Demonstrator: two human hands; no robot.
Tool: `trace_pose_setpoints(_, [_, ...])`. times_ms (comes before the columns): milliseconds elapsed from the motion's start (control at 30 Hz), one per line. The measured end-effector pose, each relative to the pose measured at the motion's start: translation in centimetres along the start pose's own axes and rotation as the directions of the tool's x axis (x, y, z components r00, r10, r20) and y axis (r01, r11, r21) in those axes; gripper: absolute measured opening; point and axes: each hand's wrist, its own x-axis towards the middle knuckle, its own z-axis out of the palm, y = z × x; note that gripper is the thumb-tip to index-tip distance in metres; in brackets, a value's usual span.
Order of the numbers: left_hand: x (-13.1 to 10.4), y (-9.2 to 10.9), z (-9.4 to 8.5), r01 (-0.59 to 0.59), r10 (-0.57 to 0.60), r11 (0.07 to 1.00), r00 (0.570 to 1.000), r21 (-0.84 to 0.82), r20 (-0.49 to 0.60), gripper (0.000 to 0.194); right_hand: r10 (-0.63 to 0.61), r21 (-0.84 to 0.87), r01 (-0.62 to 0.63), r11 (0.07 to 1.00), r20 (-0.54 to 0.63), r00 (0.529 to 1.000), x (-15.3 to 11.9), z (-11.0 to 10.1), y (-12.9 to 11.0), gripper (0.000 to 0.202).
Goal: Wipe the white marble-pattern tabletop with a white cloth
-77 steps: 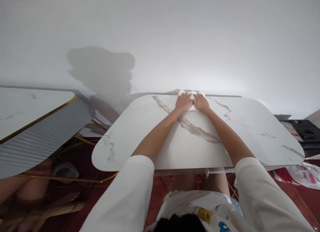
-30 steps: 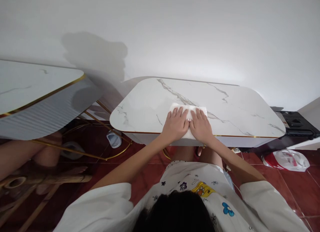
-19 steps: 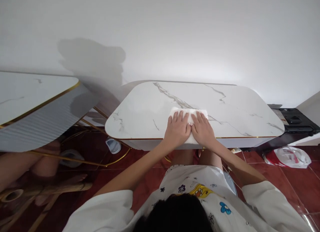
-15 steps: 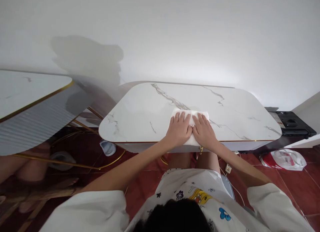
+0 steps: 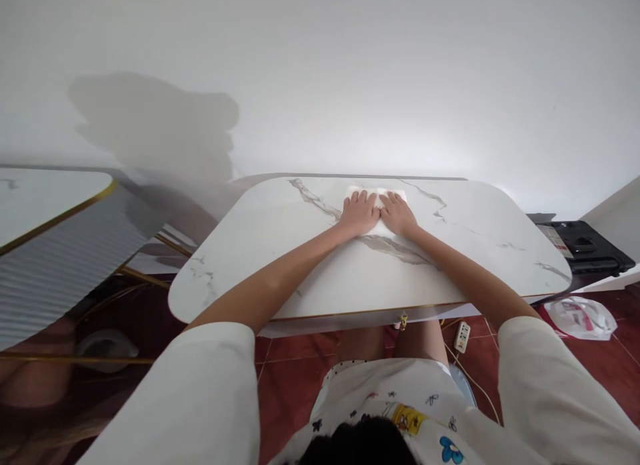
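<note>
A white cloth (image 5: pixel 377 230) lies on the white marble-patterned tabletop (image 5: pixel 280 251), partly hidden under both my hands. My left hand (image 5: pixel 359 213) rests flat on its left part, fingers spread and pointing toward the wall. Flat on the right part lies my right hand (image 5: pixel 397 213), its fingers apart too. The thumbs meet or nearly meet at the middle of the cloth. Both arms reach across the tabletop, which has a thin gold edge and a small gold knob (image 5: pixel 404 320) at its front.
A second marble-topped piece (image 5: pixel 50 198) with gold trim stands at the left. The wall (image 5: pixel 320 71) rises behind. At the right are a black case (image 5: pixel 585 246) and a plastic bag (image 5: pixel 583 318). A power strip (image 5: pixel 462 337) with a cord lies on the floor.
Both hands and the cloth have moved away from the front edge, toward the wall. My arms are stretched farther over the tabletop, and the view has shifted slightly.
</note>
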Motion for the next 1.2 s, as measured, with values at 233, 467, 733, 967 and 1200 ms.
trace_pose_setpoints(233, [5.3, -2.2, 1.3, 0.012, -0.014, 0.999, 0.998, -0.03, -0.054, 0.05, -0.032, -0.01, 0.031, 0.999, -0.041, 0.999, 5.7, 1.5, 1.9, 0.048])
trace_pose_setpoints(467, [8.7, -3.9, 1.8, 0.005, -0.008, 0.999, 0.997, -0.036, -0.082, 0.05, -0.021, -0.01, 0.021, 1.0, -0.064, 0.998, 9.6, 2.5, 2.7, 0.047])
trace_pose_setpoints(733, [9.9, -4.0, 2.0, 0.07, -0.068, 0.997, 0.995, 0.023, -0.076, 0.051, -0.06, 0.009, 0.061, 0.998, -0.066, 0.996, 11.5, 3.1, 3.4, 0.047])
trace_pose_setpoints(967, [10.9, -1.6, 2.6, 0.1, -0.099, 0.995, 0.993, 0.005, -0.056, 0.05, -0.09, 0.011, 0.092, 0.996, -0.088, 0.992, 11.0, 3.0, 6.2, 0.047])
trace_pose_setpoints(1200, [11.7, 0.3, 3.1, 0.041, -0.044, 0.998, 0.995, -0.044, -0.086, 0.049, -0.053, -0.007, 0.053, 0.999, -0.098, 0.994, 10.3, 2.5, 8.5, 0.049])
